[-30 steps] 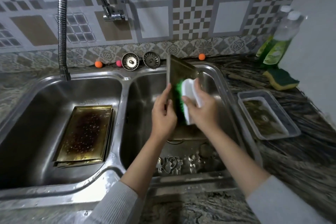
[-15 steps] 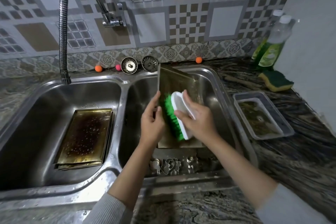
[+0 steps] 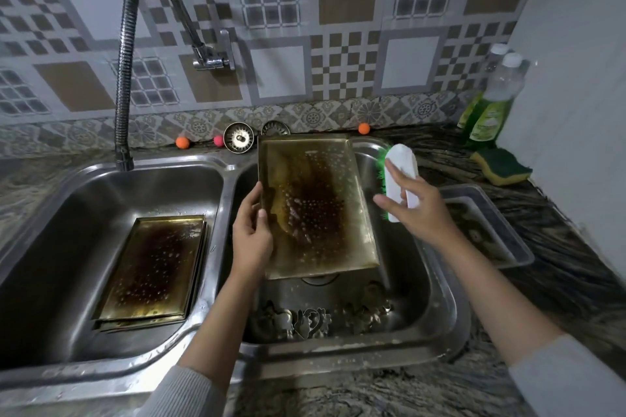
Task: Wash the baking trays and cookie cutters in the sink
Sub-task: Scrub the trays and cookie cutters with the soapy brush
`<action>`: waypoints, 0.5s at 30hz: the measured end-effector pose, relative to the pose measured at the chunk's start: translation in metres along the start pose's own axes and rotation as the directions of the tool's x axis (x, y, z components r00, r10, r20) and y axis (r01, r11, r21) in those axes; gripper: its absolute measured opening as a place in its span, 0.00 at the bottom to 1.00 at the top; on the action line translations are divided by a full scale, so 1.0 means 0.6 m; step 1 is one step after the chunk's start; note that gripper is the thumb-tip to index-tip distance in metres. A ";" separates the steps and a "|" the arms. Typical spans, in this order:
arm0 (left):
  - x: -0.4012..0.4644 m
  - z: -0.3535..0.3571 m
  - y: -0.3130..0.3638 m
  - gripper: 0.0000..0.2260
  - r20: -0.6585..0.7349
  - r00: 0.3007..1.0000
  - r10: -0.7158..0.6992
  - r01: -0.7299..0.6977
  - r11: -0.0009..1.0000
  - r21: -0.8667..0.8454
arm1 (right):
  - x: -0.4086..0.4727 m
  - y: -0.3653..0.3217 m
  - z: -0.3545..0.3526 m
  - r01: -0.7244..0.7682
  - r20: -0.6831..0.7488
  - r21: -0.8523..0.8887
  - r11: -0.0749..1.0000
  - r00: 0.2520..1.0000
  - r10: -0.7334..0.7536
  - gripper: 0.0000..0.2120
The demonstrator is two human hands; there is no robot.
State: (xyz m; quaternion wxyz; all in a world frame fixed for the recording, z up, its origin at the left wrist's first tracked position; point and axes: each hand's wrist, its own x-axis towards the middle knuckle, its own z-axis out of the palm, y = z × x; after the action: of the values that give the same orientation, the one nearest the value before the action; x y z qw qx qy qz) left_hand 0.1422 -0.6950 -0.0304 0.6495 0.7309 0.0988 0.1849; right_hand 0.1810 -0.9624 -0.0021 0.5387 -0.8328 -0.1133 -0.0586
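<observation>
The left hand [image 3: 252, 237] grips the baking tray [image 3: 315, 206] by its left edge, thumb on the stained face and fingers curled behind, tilting it over the right basin of the sink [image 3: 440, 308]. The right hand [image 3: 415, 205] holds the white brush [image 3: 401, 176] just beside the tray's right edge, off its surface. A moment ago the brush was scrubbing the tray, which stood edge-on; now its face shows. Cookie cutters [image 3: 311, 318] lie below.

A burnt, brass-coloured tray [image 3: 318, 210] tilts above cookie cutters [image 3: 311, 318]; more trays [image 3: 152, 271] lie stacked left.
</observation>
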 end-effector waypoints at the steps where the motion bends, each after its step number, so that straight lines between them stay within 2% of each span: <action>1: 0.001 0.002 0.002 0.20 0.000 1.000 -0.018 0.018 1.000 -0.015 | -0.004 0.003 0.004 -0.017 0.024 0.018 1.000 1.000 0.016 0.31; 6: 0.000 0.023 0.003 0.20 0.069 0.997 -0.038 0.043 0.996 -0.072 | -0.016 -0.010 0.029 -0.036 0.097 0.147 0.989 0.995 0.022 0.26; 10: -0.006 0.038 -0.013 0.20 0.092 0.993 -0.073 0.079 0.994 -0.071 | -0.015 -0.002 0.041 -0.089 0.024 0.339 0.937 0.996 0.086 0.23; 12: -0.006 0.043 -0.026 0.19 0.136 0.985 -0.104 0.108 0.994 -0.019 | -0.018 -0.004 0.042 -0.098 0.003 0.363 0.927 0.995 0.104 0.23; 15: 0.002 0.050 -0.045 0.19 0.283 0.947 -0.150 0.115 0.984 0.135 | -0.022 -0.013 0.047 -0.083 -0.037 0.394 0.915 0.994 0.106 0.21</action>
State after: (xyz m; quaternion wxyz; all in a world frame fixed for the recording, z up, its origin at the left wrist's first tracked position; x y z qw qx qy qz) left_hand 0.1580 -0.7184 -0.0593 0.6240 0.7787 0.0613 0.0246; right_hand 0.1659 -0.9353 -0.0099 0.6996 -0.7106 -0.0667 -0.0328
